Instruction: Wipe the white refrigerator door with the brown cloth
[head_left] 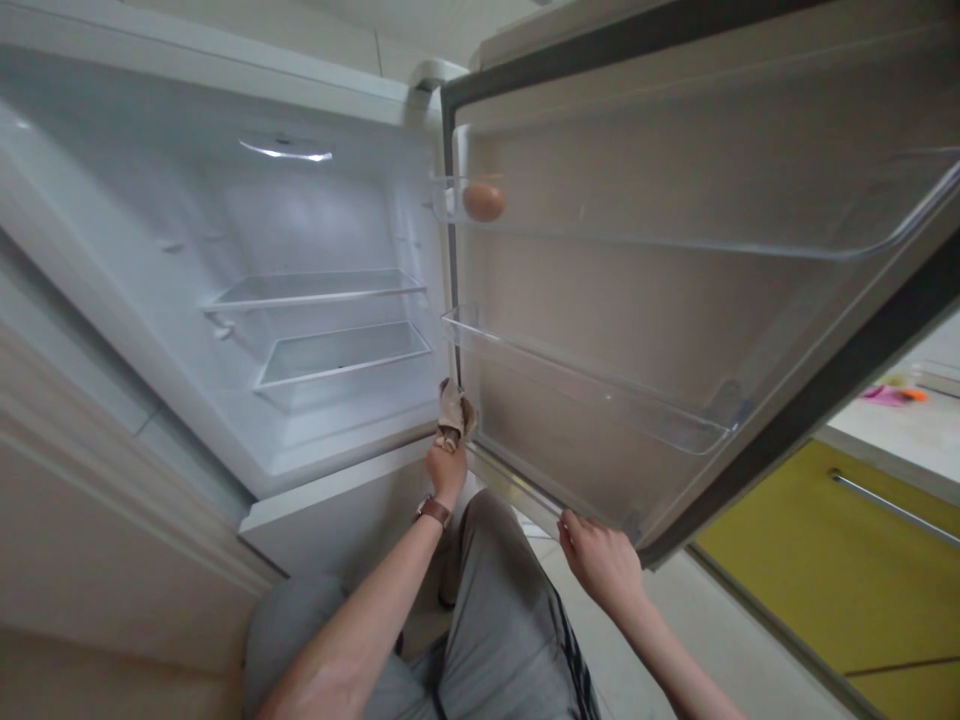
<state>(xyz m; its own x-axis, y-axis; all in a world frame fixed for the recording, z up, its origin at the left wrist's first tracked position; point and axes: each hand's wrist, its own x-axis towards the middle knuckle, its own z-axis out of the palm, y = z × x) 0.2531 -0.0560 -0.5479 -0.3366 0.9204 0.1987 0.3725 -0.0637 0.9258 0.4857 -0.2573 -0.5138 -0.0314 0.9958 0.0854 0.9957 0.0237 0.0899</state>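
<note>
My left hand [445,466], with a watch on the wrist, is closed on a beige cloth [453,412] and presses it against the bottom inner corner of the open fridge door [600,300], near the hinge. My right hand [600,560] grips the lower edge of that door, fingers curled round it. The fridge compartment [315,290] stands open with bare glass shelves. One brown egg [484,201] lies in the top door rack.
A clear lower door rack [585,385] runs across the door. The lower fridge door [337,520] is closed beneath the compartment. Yellow cabinet fronts [840,570] with a metal handle stand at right. My knees in grey trousers [495,620] are below.
</note>
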